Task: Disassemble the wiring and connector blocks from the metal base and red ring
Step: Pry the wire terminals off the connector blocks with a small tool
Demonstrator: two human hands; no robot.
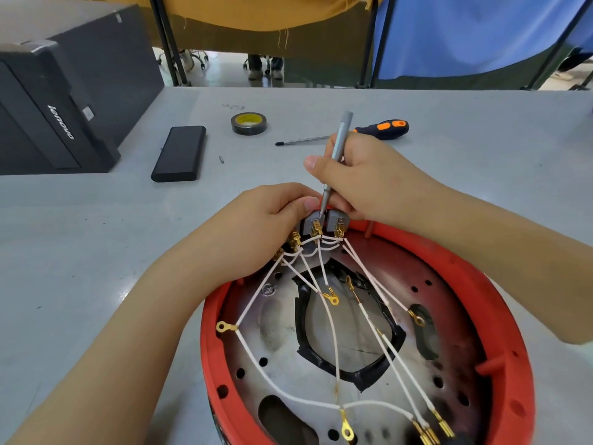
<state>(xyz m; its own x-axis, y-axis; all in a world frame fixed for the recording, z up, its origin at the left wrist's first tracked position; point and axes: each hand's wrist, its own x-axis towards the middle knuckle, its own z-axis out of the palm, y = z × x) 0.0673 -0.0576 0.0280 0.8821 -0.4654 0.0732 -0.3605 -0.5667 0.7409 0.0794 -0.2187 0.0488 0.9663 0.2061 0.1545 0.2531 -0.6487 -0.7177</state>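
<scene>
A person works at a grey tabletop (96,220), the left hand (263,220) curled round a row of grey connector blocks (324,221) at the far rim of a red ring (500,303), fingers closed on them, while the right hand (362,184) grips a slim silver screwdriver (337,146) whose tip is set down into the top of one block. The step in hand looks to be loosening a terminal or freeing a clip; done well, it calls for the tip kept square in its seat, light downward pressure, and the left hand holding the blocks steady so the brass tabs do not bend. White wires (333,332) fan out from just below both hands toward the person, several ending in loose gold ring lugs (223,326) that lie over the metal base (288,332) inside the ring; these already appear unfastened. The base and ring sit directly beneath the wrists, on the near side of the hands. Beyond the right hand lies a second screwdriver with an orange-and-black handle (382,128); past the left hand are a roll of tape (249,123), a flat black case (179,153) and a small loose bit (221,159), with a black computer tower (64,101) further off to that side
</scene>
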